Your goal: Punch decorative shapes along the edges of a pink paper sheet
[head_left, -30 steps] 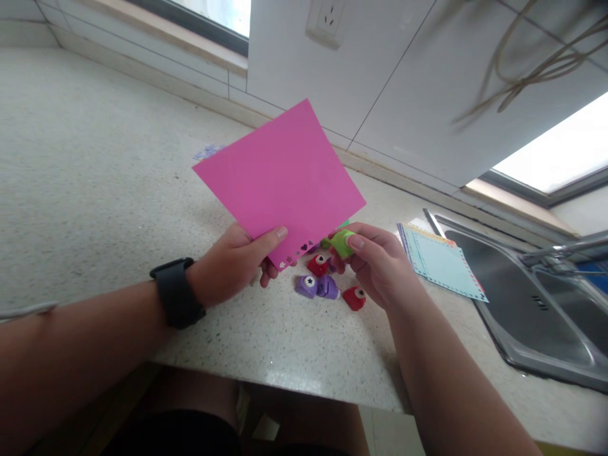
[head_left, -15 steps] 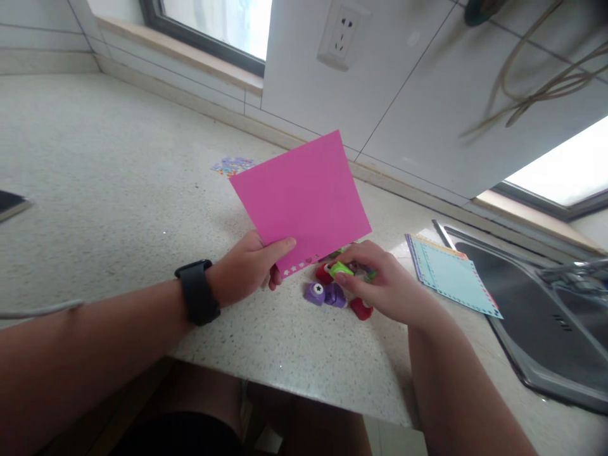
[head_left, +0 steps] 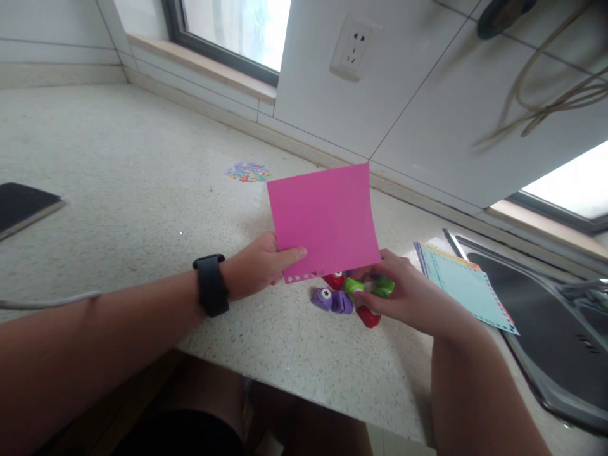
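My left hand (head_left: 259,266), with a black watch on its wrist, pinches a pink paper sheet (head_left: 327,218) by its lower left corner and holds it up over the counter. A row of small punched shapes runs along the sheet's bottom edge. My right hand (head_left: 408,297) rests low on the counter among small craft punches, its fingers curled round a green punch (head_left: 384,288). A second green punch (head_left: 353,285) lies just left of those fingers. Two purple punches (head_left: 332,299) and red punches (head_left: 369,316) lie beside them.
A stack of coloured sheets with a light blue one on top (head_left: 463,285) lies right of the punches, beside a steel sink (head_left: 546,329). Punched paper bits (head_left: 247,171) lie near the wall. A dark flat object (head_left: 21,206) sits far left. A wall socket (head_left: 354,41) is above.
The right hand came down from the sheet's edge with the green punch to the counter among the other punches. The pink sheet turned more upright and moved right. The view shifted left.
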Demonstrator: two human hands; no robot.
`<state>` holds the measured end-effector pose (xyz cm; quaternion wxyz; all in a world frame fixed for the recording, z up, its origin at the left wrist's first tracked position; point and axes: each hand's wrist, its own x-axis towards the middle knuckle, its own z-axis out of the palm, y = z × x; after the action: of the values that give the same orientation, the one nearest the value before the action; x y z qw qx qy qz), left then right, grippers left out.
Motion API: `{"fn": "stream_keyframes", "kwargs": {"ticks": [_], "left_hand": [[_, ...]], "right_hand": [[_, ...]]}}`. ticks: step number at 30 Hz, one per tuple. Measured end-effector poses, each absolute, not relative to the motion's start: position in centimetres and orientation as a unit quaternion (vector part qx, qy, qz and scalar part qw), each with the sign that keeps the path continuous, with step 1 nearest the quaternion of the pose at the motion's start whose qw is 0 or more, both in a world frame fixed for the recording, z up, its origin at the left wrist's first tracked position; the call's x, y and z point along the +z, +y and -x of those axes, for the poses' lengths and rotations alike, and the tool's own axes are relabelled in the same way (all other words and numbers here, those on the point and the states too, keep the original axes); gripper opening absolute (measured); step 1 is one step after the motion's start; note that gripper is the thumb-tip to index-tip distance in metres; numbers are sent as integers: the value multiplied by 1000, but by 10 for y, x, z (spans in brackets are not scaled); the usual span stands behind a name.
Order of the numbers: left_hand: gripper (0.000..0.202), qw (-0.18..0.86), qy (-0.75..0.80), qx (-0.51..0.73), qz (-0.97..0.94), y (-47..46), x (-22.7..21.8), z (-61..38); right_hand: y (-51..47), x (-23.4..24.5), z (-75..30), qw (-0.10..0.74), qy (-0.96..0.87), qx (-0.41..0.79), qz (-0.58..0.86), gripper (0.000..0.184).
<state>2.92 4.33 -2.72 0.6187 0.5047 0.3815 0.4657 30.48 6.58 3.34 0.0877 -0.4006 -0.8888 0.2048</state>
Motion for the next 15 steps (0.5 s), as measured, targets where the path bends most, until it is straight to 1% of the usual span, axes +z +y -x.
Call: {"fn": "stream_keyframes", "kwargs": {"ticks": [3,6,9,15], "left_hand": [[20,641,323,476,-508,45,-28,-31],[25,641,313,468,-521,46,-31,-30],[27,635,319,455,-536,46,-33,-29],[28,630,323,455,-541,46,-33,-29]], "right_hand": [[66,35,-304,66,-896,178,402,21],[65,35,-302,49,-903,144,403,19],[65,33,-302,37,-904,130,405,20],[65,29,-303,39,-901,122,414,24]]}}
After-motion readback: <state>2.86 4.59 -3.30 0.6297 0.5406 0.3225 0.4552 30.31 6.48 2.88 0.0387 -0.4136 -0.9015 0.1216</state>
